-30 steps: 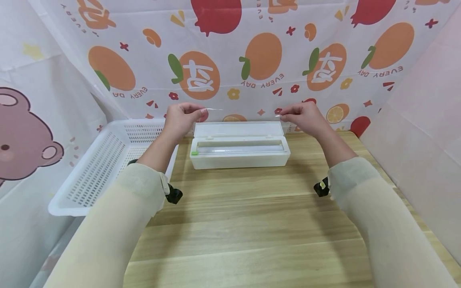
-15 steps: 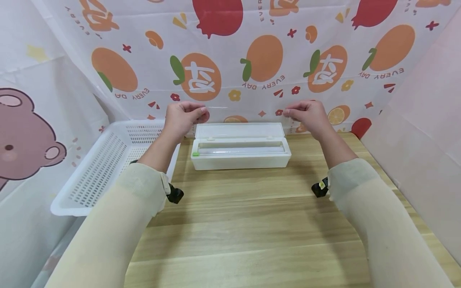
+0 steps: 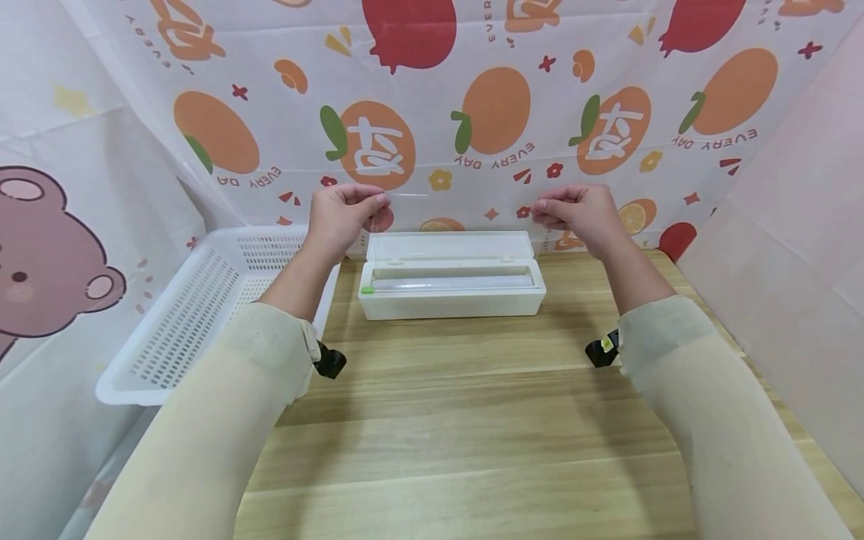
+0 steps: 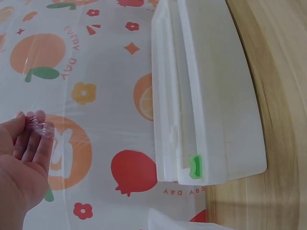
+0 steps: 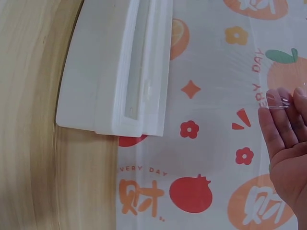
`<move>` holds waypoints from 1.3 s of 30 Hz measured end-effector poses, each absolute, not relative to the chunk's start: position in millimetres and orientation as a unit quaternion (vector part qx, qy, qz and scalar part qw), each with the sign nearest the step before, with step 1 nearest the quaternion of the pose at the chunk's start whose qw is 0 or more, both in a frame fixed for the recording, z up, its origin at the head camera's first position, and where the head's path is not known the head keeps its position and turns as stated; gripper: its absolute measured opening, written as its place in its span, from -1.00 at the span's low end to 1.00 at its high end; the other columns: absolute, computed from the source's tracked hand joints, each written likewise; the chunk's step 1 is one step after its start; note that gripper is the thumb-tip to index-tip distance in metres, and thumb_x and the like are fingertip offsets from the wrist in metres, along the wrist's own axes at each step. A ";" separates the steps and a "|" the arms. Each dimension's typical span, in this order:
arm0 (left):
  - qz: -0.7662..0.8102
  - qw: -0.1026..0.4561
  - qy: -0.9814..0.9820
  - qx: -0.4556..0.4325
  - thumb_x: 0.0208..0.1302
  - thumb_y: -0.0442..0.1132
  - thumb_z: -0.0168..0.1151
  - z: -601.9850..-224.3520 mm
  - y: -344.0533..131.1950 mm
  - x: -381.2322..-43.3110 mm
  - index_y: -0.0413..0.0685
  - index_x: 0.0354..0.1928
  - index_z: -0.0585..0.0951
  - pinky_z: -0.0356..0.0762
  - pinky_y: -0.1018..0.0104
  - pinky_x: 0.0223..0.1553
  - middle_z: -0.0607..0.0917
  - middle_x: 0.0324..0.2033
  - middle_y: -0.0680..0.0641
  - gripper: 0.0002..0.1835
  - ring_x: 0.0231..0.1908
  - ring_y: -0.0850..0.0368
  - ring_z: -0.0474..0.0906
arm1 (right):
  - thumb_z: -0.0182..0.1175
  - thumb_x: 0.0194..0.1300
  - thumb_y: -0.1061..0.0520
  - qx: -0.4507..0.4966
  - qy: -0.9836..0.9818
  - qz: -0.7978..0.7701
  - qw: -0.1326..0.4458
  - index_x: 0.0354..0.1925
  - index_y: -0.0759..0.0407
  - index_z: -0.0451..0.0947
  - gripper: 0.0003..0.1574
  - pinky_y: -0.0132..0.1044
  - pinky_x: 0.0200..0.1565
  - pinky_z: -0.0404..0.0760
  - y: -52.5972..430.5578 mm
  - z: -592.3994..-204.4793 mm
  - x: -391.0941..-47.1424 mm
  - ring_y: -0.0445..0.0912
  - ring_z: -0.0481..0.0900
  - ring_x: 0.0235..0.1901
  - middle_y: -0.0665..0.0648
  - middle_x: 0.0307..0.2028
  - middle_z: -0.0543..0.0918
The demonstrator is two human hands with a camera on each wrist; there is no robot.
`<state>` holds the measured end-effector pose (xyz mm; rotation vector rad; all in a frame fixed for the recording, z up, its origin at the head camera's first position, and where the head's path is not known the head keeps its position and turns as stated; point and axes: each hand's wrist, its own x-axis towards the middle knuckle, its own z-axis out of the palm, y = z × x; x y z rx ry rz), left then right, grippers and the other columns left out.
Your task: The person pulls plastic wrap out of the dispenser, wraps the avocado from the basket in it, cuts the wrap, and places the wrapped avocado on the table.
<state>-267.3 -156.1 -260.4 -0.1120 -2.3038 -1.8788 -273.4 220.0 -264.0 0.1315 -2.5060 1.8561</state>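
Observation:
A clear sheet of plastic wrap point(image 4: 39, 126) stretches between my two raised hands above the wrap dispenser. My left hand point(image 3: 339, 217) pinches one corner between thumb and fingers, up behind the box's left end. On the other side, my right hand point(image 3: 584, 213) pinches the opposite corner, where the wrap point(image 5: 278, 100) bunches at the fingertips. Below stands the long white dispenser box point(image 3: 452, 306), its lid point(image 3: 448, 244) tipped back. Inside lies a roll of wrap point(image 3: 452, 283), and a green slide cutter point(image 3: 367, 289) sits at the left front rim.
A white perforated basket point(image 3: 111, 386) stands left of the box, partly behind my left forearm. Close behind the box hangs a fruit-printed curtain point(image 3: 432, 90), with more cloth at both sides. The wooden table point(image 3: 459, 435) extends in front.
Both hands have risen slightly, still pinching the wrap, and the right has shifted a little to the right. The dispenser box stays in place with its lid back.

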 end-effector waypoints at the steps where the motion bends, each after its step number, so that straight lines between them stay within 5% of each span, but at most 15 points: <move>1: -0.628 0.084 -0.772 -0.035 0.19 -0.16 0.41 -259.4 -155.9 -267.4 -0.16 -0.15 0.74 0.67 0.41 -0.32 0.80 -0.30 -0.07 -0.75 -0.35 0.12 0.73 | 0.40 0.17 -0.06 0.043 -0.801 0.597 0.010 0.00 0.25 0.66 -0.47 -0.37 -0.16 0.69 219.9 -263.2 -273.4 -0.13 0.76 -0.20 0.04 -0.22 0.78; 8: -0.632 0.095 -0.768 -0.038 0.19 -0.19 0.42 -253.5 -155.9 -267.3 -0.17 -0.16 0.74 0.64 0.47 -0.39 0.78 -0.40 0.05 -0.76 -0.38 0.21 0.72 | 0.40 0.17 -0.03 0.045 -0.791 0.610 0.011 -0.02 0.23 0.67 -0.51 -0.26 -0.11 0.70 219.1 -256.1 -272.5 -0.13 0.76 -0.23 0.03 -0.25 0.78; 23: -0.694 0.088 -0.713 -0.043 0.18 -0.31 0.40 -240.0 -155.4 -267.8 -0.26 -0.11 0.70 0.69 0.29 -0.15 0.79 -0.40 -0.01 -0.75 -0.36 0.16 0.74 | 0.38 0.22 0.02 0.041 -0.777 0.627 0.033 0.03 0.30 0.63 -0.50 -0.31 -0.16 0.70 216.0 -243.9 -273.2 -0.09 0.76 -0.24 0.07 -0.25 0.77; 32: -0.703 0.091 -0.704 -0.035 0.19 -0.31 0.39 -228.5 -154.4 -264.5 -0.25 -0.14 0.71 0.69 0.25 -0.13 0.77 -0.34 -0.08 -0.78 -0.32 0.09 0.72 | 0.43 0.12 -0.11 0.027 -0.786 0.615 0.050 -0.09 0.12 0.70 -0.55 -0.39 -0.33 0.69 211.7 -232.8 -270.3 -0.07 0.76 -0.28 0.03 -0.31 0.78; 39: -0.715 0.089 -0.692 -0.034 0.20 -0.33 0.38 -223.6 -153.6 -262.5 -0.21 -0.16 0.70 0.70 0.27 -0.20 0.76 -0.32 -0.10 -0.83 -0.31 0.08 0.73 | 0.42 0.15 -0.02 0.044 -0.765 0.639 0.063 -0.08 0.18 0.70 -0.58 -0.32 -0.19 0.71 208.7 -228.7 -268.7 -0.08 0.75 -0.32 0.08 -0.33 0.76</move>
